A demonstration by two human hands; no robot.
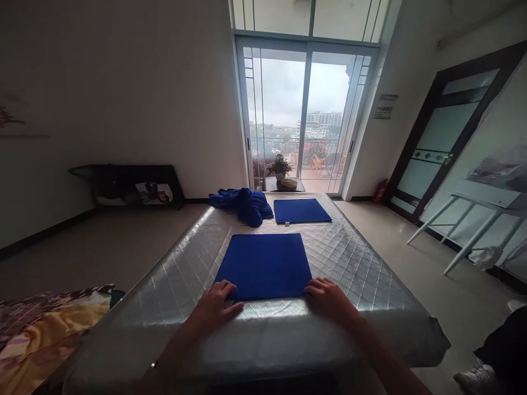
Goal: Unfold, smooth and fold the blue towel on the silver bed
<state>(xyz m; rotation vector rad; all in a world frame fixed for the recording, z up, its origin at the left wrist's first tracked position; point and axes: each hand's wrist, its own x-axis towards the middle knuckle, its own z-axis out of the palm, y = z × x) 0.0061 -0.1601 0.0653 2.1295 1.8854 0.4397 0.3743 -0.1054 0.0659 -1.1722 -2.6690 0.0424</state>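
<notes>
A flat blue rectangle of folded cloth [265, 266] lies on the silver quilted cover [349, 263] of a bed-like surface. At its near left corner, my left hand [220, 302] curls its fingers over the edge, with the thumb lower along the front side. My right hand [327, 296] grips the near right corner, its fingers bent and close together. Beyond lies a second flat blue cloth [302, 210] with a small white tag on its near edge. Left of that sits a crumpled heap of blue cloth [247, 206].
A small dark table [269, 185] with a potted plant [280, 166] stands past the far end, before sliding glass doors. Patterned fabric [53, 323] lies at lower left. White stools [473, 219] stand to the right. A person's shoe [477, 378] shows at lower right.
</notes>
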